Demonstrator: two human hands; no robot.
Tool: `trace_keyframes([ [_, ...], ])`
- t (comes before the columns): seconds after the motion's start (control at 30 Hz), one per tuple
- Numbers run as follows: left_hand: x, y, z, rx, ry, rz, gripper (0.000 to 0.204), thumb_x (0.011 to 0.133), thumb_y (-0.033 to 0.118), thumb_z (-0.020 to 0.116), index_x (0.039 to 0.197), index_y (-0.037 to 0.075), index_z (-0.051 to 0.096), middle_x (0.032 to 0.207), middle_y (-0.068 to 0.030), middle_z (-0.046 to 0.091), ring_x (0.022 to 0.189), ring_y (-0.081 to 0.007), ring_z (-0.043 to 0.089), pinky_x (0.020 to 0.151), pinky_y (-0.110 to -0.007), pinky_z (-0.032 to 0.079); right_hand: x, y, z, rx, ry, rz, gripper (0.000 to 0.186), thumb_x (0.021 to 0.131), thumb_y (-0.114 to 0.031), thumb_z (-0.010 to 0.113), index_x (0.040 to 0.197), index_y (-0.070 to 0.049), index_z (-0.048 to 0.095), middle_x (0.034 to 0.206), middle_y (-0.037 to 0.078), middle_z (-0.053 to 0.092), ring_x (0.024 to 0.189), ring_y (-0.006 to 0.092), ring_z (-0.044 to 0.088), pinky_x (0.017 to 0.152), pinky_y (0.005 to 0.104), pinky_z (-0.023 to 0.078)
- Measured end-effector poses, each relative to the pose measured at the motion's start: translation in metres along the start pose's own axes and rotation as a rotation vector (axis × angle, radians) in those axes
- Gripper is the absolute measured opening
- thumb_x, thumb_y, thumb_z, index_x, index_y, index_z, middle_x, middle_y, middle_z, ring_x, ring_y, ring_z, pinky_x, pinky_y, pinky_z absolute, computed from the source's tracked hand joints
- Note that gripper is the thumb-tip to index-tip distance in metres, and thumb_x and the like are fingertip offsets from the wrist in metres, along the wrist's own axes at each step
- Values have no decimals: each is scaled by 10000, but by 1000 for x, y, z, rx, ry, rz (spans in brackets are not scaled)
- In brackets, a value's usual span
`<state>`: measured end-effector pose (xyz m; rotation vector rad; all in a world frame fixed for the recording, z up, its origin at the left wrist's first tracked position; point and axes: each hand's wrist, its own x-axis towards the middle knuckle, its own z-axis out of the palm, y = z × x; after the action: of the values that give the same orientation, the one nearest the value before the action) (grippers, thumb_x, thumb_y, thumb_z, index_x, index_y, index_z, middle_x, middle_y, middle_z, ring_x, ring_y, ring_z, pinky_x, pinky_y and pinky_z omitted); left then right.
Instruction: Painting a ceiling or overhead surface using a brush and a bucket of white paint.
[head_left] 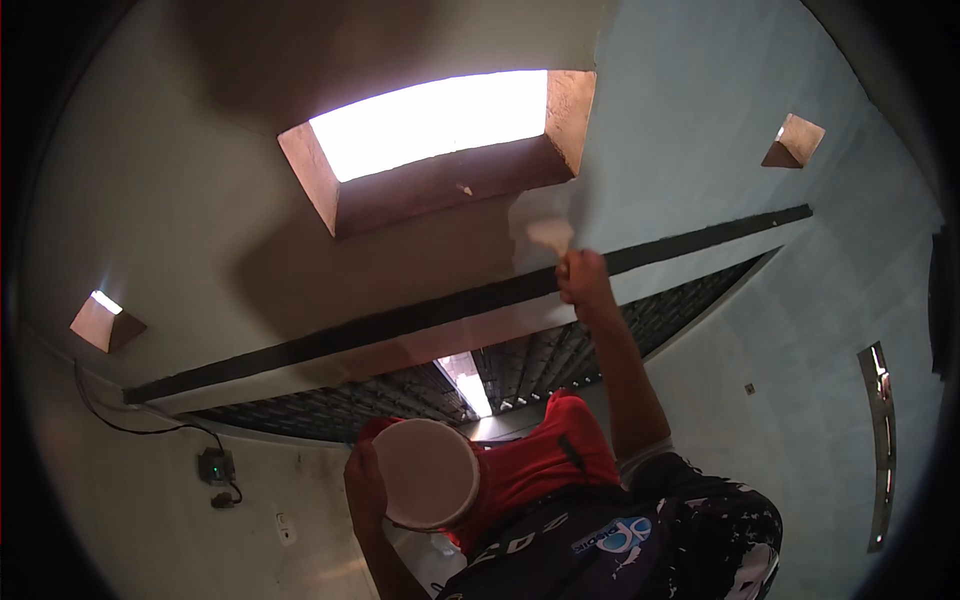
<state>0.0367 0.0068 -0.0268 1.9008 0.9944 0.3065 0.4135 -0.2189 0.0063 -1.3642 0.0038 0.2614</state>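
1. Grey-blue on the right, beige on the left: your wall (690, 130). Shadow crosses the beige, so uneven coverage could be missed.
2. Window (450, 188): bright recess above your brush. Glare may hide thin patches; an overlong stroke could smear its edge.
3. Strip (430, 318): dark, running below the brush. A low stroke could mark it.
4. Bucket (440, 526): before your chest, mouth toward you, pale inside. Your left hand (364, 485) grips its side; a slipping hold or tilt could spill the contents on you.
5. Brush (550, 234): below the window's right end. Your right hand (584, 280) is closed round the handle. Head blurred; wall contact cannot be told. Overloading could drip onto your arm.
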Motion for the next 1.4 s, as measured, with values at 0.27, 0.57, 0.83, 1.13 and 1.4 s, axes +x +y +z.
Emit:
trace_keyframes([
  [0.27, 6, 13, 1, 29, -39, -32, 518, 1090, 417, 378, 1063, -40, 619, 962, -144, 650, 922, -219, 588, 877, -386, 465, -47, -60, -4, 87, -112, -56, 116, 980, -138, 471, 880, -82, 458, 666, -13, 450, 428, 43, 318, 347, 245, 236],
  [0.57, -2, 2, -1, -1, -11, -5, 510, 1091, 417, 384, 1033, -38, 606, 939, -133, 636, 904, -199, 574, 862, -371, 465, -23, 91, -11, -48, 62, 191, 153, 976, -206, 519, 897, -77, 493, 663, -17, 472, 452, 57, 365, 379, 253, 261],
  [0.83, 1, -6, -1, -11, -22, 39, 511, 1093, 415, 386, 1028, -39, 610, 922, -128, 634, 890, -201, 569, 851, -363, 464, 25, 84, -13, -100, 93, 223, 147, 960, -199, 533, 893, -72, 503, 669, -15, 481, 471, 62, 388, 398, 248, 275],
  [1.13, 4, -9, 0, -23, 10, 27, 474, 1082, 390, 403, 1074, -21, 640, 975, -200, 680, 904, -324, 640, 846, -409, 484, -36, -25, -30, 133, -103, -29, 39, 947, -128, 499, 934, -98, 477, 659, -41, 427, 437, 23, 310, 350, 214, 215],
  [1.4, 2, 0, 1, -28, -4, 47, 466, 1081, 387, 404, 1073, -17, 636, 969, -184, 671, 911, -292, 638, 848, -396, 482, 2, 68, -61, -68, 41, 153, 104, 952, -163, 515, 923, -64, 499, 661, -6, 479, 419, 50, 338, 355, 247, 247],
])
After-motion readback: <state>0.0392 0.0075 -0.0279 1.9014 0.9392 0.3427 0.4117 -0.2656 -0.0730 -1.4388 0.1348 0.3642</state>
